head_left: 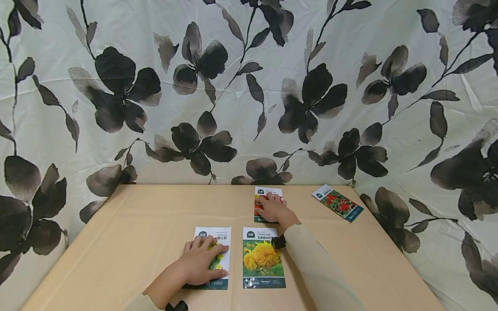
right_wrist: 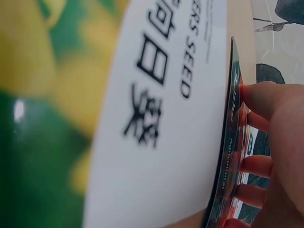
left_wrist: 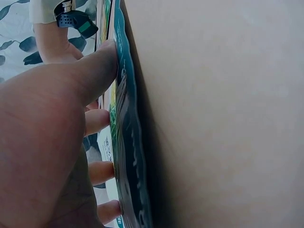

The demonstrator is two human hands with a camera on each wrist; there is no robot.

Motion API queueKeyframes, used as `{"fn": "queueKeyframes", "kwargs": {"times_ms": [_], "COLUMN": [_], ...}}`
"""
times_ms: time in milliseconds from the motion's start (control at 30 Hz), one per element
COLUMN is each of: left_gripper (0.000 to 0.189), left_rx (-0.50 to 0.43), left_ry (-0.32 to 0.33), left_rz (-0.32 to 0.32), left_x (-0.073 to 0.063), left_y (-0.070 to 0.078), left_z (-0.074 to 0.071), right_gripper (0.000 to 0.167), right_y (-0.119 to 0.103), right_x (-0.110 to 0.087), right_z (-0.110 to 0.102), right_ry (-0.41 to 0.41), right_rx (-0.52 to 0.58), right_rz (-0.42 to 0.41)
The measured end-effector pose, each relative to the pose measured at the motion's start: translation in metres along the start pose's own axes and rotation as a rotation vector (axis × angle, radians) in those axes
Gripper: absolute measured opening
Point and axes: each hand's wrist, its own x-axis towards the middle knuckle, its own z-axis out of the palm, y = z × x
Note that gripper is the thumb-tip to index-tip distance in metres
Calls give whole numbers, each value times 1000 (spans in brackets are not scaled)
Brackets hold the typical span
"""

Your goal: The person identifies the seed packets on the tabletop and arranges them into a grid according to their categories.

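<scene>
My left hand lies spread over a seed packet with a white top and yellow flowers, partly covering its picture. In the left wrist view the thumb and fingertips press on the packet's face. Farther back, my right hand rests over a seed packet with red flowers, hiding much of it. The right wrist view has its fingertips set down on that packet. Just in front of the right wrist lies a sunflower seed packet with yellow blooms.
Another red-flowered seed packet lies slanted at the back right of the tan table. A white cloth with dark flower prints hangs behind the table and along its sides. Dark bands sit on both wrists.
</scene>
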Motion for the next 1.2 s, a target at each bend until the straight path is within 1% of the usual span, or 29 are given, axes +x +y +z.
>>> {"fn": "queueKeyframes", "kwargs": {"times_ms": [133,367,567,633,800,967,1200], "left_gripper": [69,70,70,70,69,68,67], "left_rx": [-6,-2,-10,-6,-6,-9,9], "left_ry": [10,33,23,31,28,7,6], "left_rz": [10,31,25,30,31,2,-13], "left_x": [2,4,6,6,7,9,13], "left_y": [-2,-7,-10,-11,-7,0,4], "left_z": [3,8,10,11,9,3,2], "right_gripper": [52,51,52,52,52,52,54], "right_y": [1,-2,-5,-6,-8,-10,-11], "right_x": [1,0,2,3,6,10,19], "right_z": [1,0,2,3,3,3,5], "right_ry": [2,12,12,9,2,1,-8], "right_rx": [-3,-1,-22,-26,-20,-24,-43], "right_rz": [-5,-53,-54,-49,-57,-83,-90]}}
